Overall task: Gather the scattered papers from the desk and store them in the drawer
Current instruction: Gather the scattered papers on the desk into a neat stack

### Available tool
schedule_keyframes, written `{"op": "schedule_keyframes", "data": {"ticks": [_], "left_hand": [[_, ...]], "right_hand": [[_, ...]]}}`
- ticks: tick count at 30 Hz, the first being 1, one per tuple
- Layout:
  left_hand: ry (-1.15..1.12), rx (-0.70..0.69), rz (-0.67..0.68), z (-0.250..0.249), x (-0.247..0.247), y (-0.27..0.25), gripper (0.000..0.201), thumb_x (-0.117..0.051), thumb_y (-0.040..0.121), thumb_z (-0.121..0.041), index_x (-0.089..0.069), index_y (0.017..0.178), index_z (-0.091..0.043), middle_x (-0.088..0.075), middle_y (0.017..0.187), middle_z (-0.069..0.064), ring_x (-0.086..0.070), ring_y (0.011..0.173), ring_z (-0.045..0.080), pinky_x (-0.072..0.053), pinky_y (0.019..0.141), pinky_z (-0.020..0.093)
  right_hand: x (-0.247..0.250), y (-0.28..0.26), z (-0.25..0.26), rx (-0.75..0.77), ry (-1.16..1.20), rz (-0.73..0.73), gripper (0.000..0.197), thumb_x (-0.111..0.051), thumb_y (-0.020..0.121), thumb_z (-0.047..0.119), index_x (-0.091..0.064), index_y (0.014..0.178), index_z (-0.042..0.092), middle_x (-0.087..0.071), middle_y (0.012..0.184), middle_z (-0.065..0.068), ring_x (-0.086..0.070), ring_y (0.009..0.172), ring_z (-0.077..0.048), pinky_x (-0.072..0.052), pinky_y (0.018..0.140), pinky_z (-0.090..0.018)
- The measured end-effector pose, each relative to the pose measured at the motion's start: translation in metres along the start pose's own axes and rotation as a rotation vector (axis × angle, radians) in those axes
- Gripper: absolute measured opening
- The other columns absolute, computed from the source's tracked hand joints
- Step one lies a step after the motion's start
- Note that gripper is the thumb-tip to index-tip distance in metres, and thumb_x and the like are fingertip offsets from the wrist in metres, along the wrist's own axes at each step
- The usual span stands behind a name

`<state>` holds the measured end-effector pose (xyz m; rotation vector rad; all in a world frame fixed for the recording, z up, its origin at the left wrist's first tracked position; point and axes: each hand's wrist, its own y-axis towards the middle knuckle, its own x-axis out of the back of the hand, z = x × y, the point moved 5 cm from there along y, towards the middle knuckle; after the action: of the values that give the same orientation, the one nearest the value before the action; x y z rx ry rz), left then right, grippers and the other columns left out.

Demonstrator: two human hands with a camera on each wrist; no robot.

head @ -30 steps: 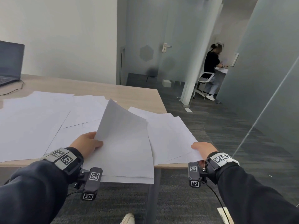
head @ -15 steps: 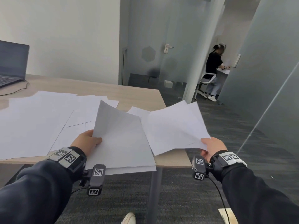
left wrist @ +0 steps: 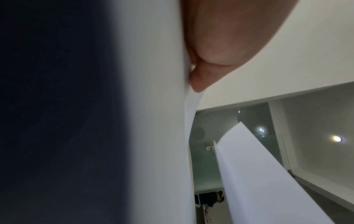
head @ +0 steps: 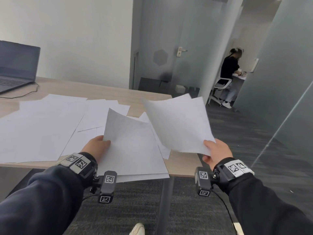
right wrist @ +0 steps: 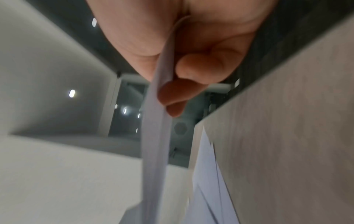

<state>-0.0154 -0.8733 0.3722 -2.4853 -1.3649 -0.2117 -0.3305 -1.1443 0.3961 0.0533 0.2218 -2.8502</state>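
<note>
A stack of sheets (head: 133, 150) is gripped at its left edge by the left hand (head: 96, 146), overhanging the desk (head: 108, 92) front edge. A second sheaf (head: 179, 126) is pinched by the right hand (head: 216, 152), lifted above the desk's right corner. Right fingers (right wrist: 201, 68) curled under the sheaf are seen only in the right wrist view. More loose papers (head: 42, 126) are spread on the desk, near a laptop (head: 17, 68).
</note>
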Motion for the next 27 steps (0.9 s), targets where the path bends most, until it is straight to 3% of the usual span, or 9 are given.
{"op": "schedule_keyframes", "data": {"ticks": [3, 5, 9, 12, 17, 20, 22, 25, 27], "left_hand": [[-0.027, 0.001, -0.030, -0.003, 0.000, -0.001, 0.027, -0.050, 0.101, -0.038, -0.063, 0.105, -0.015, -0.060, 0.113, 0.009, -0.059, 0.108, 0.032, -0.042, 0.108, 0.045], [0.004, -0.003, -0.027, -0.005, 0.000, -0.002, 0.030, -0.046, 0.100, -0.049, -0.054, 0.112, -0.022, -0.054, 0.113, 0.005, -0.054, 0.107, 0.027, -0.038, 0.102, 0.036], [-0.019, -0.011, 0.031, -0.003, -0.002, -0.005, 0.022, -0.067, 0.089, -0.032, -0.059, 0.099, -0.014, -0.068, 0.108, 0.007, -0.064, 0.098, 0.030, -0.048, 0.099, 0.043], [0.042, -0.020, 0.050, -0.002, -0.002, -0.007, 0.024, -0.064, 0.088, -0.017, -0.063, 0.112, -0.014, -0.071, 0.106, 0.011, -0.067, 0.098, 0.035, -0.052, 0.096, 0.052], [0.071, -0.040, 0.070, -0.007, -0.005, -0.008, 0.028, -0.070, 0.087, -0.021, -0.063, 0.113, -0.015, -0.072, 0.102, 0.007, -0.069, 0.090, 0.030, -0.055, 0.085, 0.042], [0.057, -0.045, 0.082, -0.008, -0.006, -0.009, 0.051, -0.072, 0.068, -0.028, -0.063, 0.117, -0.016, -0.072, 0.107, 0.008, -0.069, 0.095, 0.031, -0.053, 0.094, 0.048], [0.051, -0.058, 0.106, -0.009, -0.007, -0.012, 0.054, -0.071, 0.069, -0.020, -0.061, 0.122, -0.015, -0.070, 0.109, 0.008, -0.067, 0.099, 0.032, -0.052, 0.096, 0.050], [0.037, -0.103, 0.124, -0.012, -0.008, -0.017, 0.050, -0.064, 0.083, -0.002, -0.056, 0.129, -0.019, -0.069, 0.111, 0.008, -0.066, 0.100, 0.033, -0.052, 0.096, 0.051], [-0.005, -0.148, 0.129, -0.015, -0.007, -0.024, 0.053, -0.064, 0.078, -0.006, -0.059, 0.126, -0.028, -0.071, 0.110, 0.005, -0.069, 0.098, 0.032, -0.054, 0.094, 0.053]], "right_hand": [[-0.031, -0.018, -0.008, 0.034, -0.163, 0.103, 0.020, -0.054, 0.093, 0.005, -0.065, 0.109, 0.013, -0.066, 0.087, -0.010, -0.056, 0.068, -0.025, -0.040, 0.041, -0.024], [-0.052, -0.035, -0.016, 0.021, -0.216, 0.208, 0.023, -0.054, 0.095, 0.005, -0.064, 0.111, 0.018, -0.066, 0.093, -0.011, -0.059, 0.071, -0.026, -0.044, 0.042, -0.025], [-0.085, -0.066, -0.032, -0.044, -0.382, 0.458, 0.021, -0.059, 0.094, 0.014, -0.061, 0.112, 0.025, -0.068, 0.096, -0.007, -0.065, 0.070, -0.022, -0.047, 0.039, -0.024], [-0.088, -0.063, -0.026, 0.043, -0.534, 0.450, 0.014, -0.055, 0.095, 0.022, -0.063, 0.101, 0.032, -0.073, 0.088, -0.007, -0.064, 0.056, -0.024, -0.043, 0.038, -0.023], [-0.097, -0.054, -0.023, 0.096, -0.712, 0.468, 0.030, -0.043, 0.097, 0.009, -0.070, 0.104, 0.016, -0.060, 0.048, 0.010, -0.049, 0.036, -0.007, -0.038, 0.038, -0.017], [-0.107, -0.055, -0.032, 0.119, -0.914, 0.540, 0.036, -0.038, 0.095, 0.027, -0.068, 0.110, 0.015, -0.071, 0.078, 0.004, -0.063, 0.058, -0.014, -0.054, 0.064, -0.025], [-0.109, -0.057, -0.030, 0.210, -1.094, 0.537, 0.043, -0.034, 0.088, 0.041, -0.064, 0.110, 0.018, -0.074, 0.091, -0.001, -0.070, 0.077, -0.023, -0.058, 0.081, -0.038], [-0.104, -0.056, -0.029, 0.266, -1.141, 0.499, 0.050, -0.040, 0.088, 0.052, -0.063, 0.110, 0.014, -0.072, 0.102, -0.010, -0.069, 0.089, -0.028, -0.055, 0.088, -0.041], [-0.099, -0.055, -0.029, 0.232, -1.060, 0.492, 0.055, -0.046, 0.086, 0.058, -0.063, 0.119, 0.018, -0.071, 0.114, -0.004, -0.068, 0.097, -0.023, -0.052, 0.095, -0.039]]}}
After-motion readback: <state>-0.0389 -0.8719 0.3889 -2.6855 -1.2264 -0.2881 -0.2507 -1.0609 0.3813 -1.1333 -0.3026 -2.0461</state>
